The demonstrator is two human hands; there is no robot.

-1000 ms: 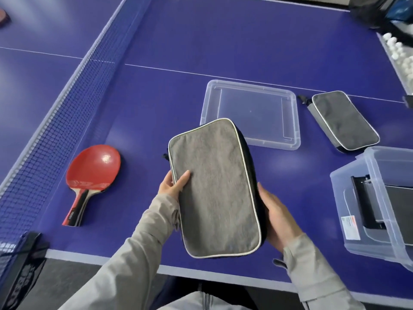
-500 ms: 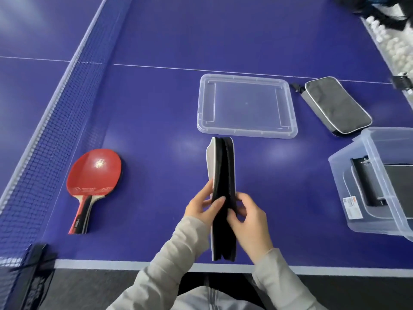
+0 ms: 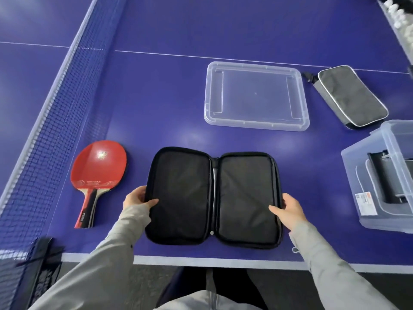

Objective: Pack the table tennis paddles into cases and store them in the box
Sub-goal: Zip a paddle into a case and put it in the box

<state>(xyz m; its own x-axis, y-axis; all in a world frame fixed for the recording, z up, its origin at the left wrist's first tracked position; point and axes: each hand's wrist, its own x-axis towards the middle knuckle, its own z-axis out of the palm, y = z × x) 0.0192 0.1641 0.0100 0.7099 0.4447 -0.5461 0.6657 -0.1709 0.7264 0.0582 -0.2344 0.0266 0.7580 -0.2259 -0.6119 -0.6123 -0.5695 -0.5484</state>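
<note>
Our left grip (image 3: 139, 199) and right grip (image 3: 288, 208) each pinch an outer edge of the black case (image 3: 185, 193), spread open on the bench (image 3: 156, 97); the red paddle (image 3: 98, 166) lies just left of it.

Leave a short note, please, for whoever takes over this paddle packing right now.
Left hand and right hand each grip an outer edge of the open case, flat and empty on the table.
The red paddle lies loose to its left.
The closed case lies beyond the box; the lid is off.
Done: something dark, apparently a case, is in the box.
Left: paddle into open case, zip, store; check closed case; fit lid.
</note>
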